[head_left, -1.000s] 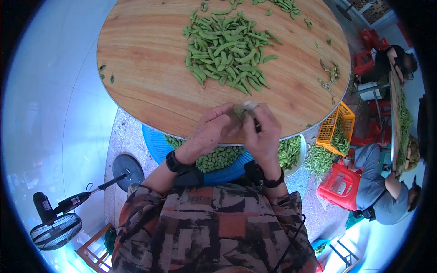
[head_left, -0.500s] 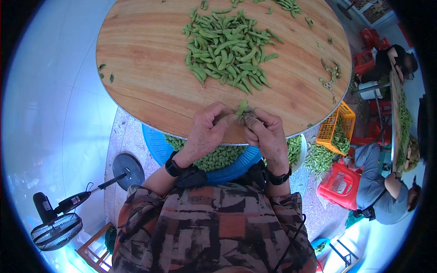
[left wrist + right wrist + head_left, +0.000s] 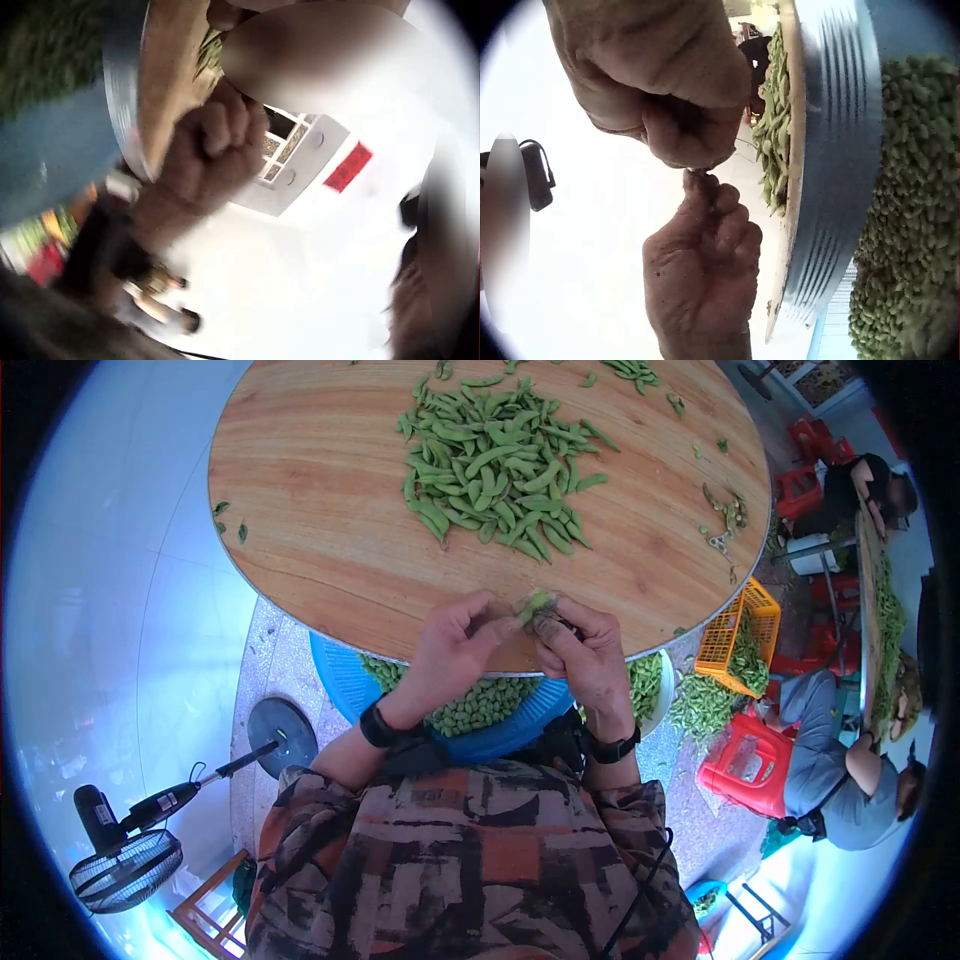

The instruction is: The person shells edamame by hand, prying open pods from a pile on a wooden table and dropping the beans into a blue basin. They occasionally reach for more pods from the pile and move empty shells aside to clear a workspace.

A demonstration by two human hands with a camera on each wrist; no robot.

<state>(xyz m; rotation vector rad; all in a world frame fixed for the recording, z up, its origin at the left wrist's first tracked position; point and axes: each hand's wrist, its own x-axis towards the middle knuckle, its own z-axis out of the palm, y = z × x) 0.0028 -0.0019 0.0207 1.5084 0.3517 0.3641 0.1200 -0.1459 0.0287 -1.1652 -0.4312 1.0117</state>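
Over the table's near edge, both hands meet around a green soybean pod (image 3: 538,603) in the head view. My left hand (image 3: 452,650) pinches its left side between thumb and fingers. From the other side, my right hand (image 3: 585,655) grips it, thumb over curled fingers. In the right wrist view, the right hand (image 3: 660,67) and left hand (image 3: 705,262) come together at the fingertips, which hide the pod there. Just beyond the hands lies a large pile of pods (image 3: 500,470) on the round wooden table (image 3: 320,540).
Below the table edge sits a blue basket (image 3: 330,680) of shelled green beans (image 3: 480,705), with a pale bowl of green beans (image 3: 648,695) beside it. Scraps (image 3: 727,525) lie at the table's right. A yellow crate (image 3: 720,645), a red stool (image 3: 745,765) and seated people are farther right.
The hands were closer together one second ago, then drew slightly apart, showing a pod pointing upward. Now the pod lies lower between the fingertips, and the left fingers have moved closer to it.
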